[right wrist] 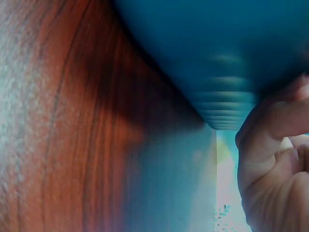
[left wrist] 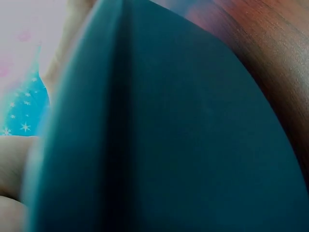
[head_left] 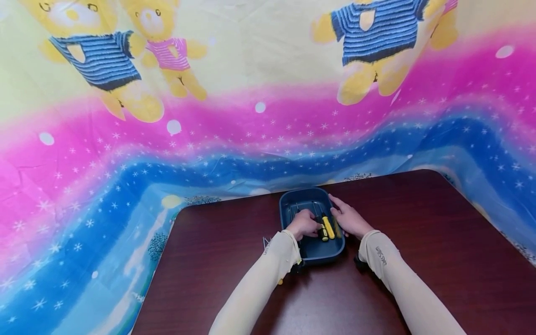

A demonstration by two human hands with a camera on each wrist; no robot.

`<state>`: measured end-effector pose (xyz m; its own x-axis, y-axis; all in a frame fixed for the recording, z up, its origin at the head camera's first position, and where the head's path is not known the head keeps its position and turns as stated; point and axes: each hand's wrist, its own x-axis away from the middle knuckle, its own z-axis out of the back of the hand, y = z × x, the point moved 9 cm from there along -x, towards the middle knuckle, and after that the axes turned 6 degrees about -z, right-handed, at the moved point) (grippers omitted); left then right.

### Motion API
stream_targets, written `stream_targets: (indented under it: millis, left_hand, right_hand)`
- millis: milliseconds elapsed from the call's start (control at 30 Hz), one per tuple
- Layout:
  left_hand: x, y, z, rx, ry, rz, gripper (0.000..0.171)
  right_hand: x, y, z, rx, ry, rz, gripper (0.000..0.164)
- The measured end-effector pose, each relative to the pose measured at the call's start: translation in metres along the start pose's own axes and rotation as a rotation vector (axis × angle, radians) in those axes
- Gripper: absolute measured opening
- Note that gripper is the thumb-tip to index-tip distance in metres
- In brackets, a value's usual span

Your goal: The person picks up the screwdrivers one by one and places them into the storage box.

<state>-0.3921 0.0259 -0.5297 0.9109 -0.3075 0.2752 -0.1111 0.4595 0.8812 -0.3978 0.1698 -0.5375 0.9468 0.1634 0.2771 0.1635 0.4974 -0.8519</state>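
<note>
A dark blue rectangular bin (head_left: 320, 257) stands at the table's far edge. My left hand (head_left: 304, 224) reaches inside it, its bent fingers pinching a black-and-yellow screwdriver handle (head_left: 324, 234); the fingertips are partly hidden. Beside that handle lies a yellow screwdriver (head_left: 328, 227) with a black end. Thin metal shafts show farther back in the bin. My right hand (head_left: 352, 219) holds the bin's right side, with fingers at the rim and outer wall. In the left wrist view the bin wall (left wrist: 207, 116) blocks the handles. The right wrist view shows bent fingers (right wrist: 263, 140) against the bin (right wrist: 193, 43).
The dark red-brown wooden table (head_left: 226, 246) extends on both sides of the bin. Behind its far edge hangs a cloth backdrop (head_left: 259, 125) printed with bears and snowflakes. A small metal piece (head_left: 265, 242) shows beside the left sleeve.
</note>
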Motion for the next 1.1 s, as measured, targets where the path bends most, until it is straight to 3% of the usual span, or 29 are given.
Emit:
stream_targets:
  millis: [467,700,933,1100]
  left_hand:
    - [0.002,-0.001,0.0,0.006,0.012,-0.013,0.037]
    - [0.009,0.005,0.012,0.034,-0.009,-0.055,0.043]
    - [0.032,0.027,0.046,-0.24,0.083,-0.226,0.038]
    - [0.056,0.039,0.069,-0.312,0.145,-0.38,0.032]
  right_hand:
    - [0.002,0.0,-0.001,0.011,0.004,-0.001,0.059]
    - [0.0,-0.001,-0.001,0.021,0.008,0.006,0.059]
    - [-0.001,-0.001,-0.001,0.025,0.011,0.014,0.059]
    - [0.0,-0.001,0.0,0.024,0.016,0.027,0.059]
